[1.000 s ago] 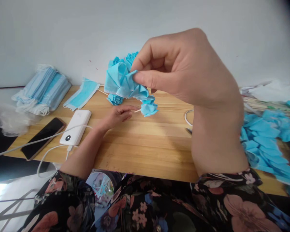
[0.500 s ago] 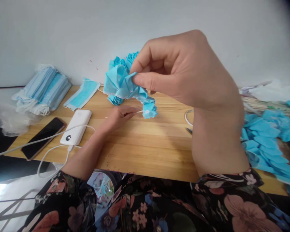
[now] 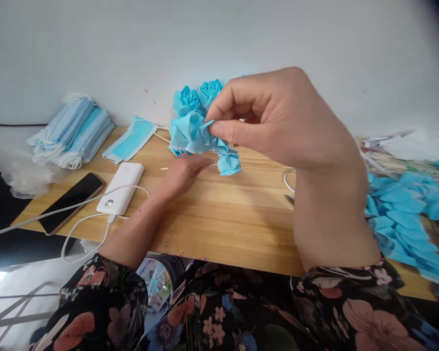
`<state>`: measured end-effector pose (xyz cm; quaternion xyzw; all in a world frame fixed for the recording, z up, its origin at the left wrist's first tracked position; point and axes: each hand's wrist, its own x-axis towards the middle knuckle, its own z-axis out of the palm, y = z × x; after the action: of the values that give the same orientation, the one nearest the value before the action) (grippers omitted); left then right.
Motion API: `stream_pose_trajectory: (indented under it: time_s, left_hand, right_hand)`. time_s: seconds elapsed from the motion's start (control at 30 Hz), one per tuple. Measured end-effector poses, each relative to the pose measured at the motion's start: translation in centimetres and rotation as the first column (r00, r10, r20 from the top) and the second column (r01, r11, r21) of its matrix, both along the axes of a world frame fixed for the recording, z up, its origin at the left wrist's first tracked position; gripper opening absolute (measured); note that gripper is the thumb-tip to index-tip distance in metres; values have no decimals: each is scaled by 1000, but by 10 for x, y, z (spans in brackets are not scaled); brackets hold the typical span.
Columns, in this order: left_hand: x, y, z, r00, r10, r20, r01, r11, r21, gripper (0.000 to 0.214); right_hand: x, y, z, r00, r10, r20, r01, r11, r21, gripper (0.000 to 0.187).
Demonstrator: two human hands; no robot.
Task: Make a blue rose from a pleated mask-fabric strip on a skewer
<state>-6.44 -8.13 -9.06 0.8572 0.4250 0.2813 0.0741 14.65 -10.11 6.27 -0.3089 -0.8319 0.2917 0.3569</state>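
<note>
My right hand [image 3: 281, 119] is raised close to the camera, thumb and fingers pinched on a crumpled blue fabric piece [image 3: 193, 134] that trails down to a small blue rosette [image 3: 229, 164]. My left hand [image 3: 183, 171] rests low on the wooden table [image 3: 223, 214], fingers closed on a thin white stick [image 3: 165, 168] beside that rosette. Two finished blue fabric flowers [image 3: 197, 95] stand behind, by the wall.
A stack of blue face masks [image 3: 71, 131] and one single mask [image 3: 129, 140] lie at the back left. A phone [image 3: 71, 202] and a white power bank [image 3: 120, 194] with cables sit left. Blue fabric cuttings [image 3: 402, 214] cover the right side.
My right hand has dropped lower and slightly right with the blue fabric. My left hand has closed on the thin stick and shifted a little towards the rosette.
</note>
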Motion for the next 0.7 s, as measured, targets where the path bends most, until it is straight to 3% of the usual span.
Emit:
stream_pose_trajectory:
  time_s: [0.27,0.53,0.7]
  left_hand:
    - [-1,2,-1,1000,-14,-5,15,995,95,33]
    - [3,-5,4,1000,30,-7,-29,995,98,28]
    - [2,-8,2,996,29,-86,-10,978,210,29]
  right_hand:
    - [2,4,-2,999,10,-30,-9,999,30,9]
    - [5,3,0,999,-40,-26,41,998,45,9]
    - [6,3,0,995,-83,-55,87,994,70,8]
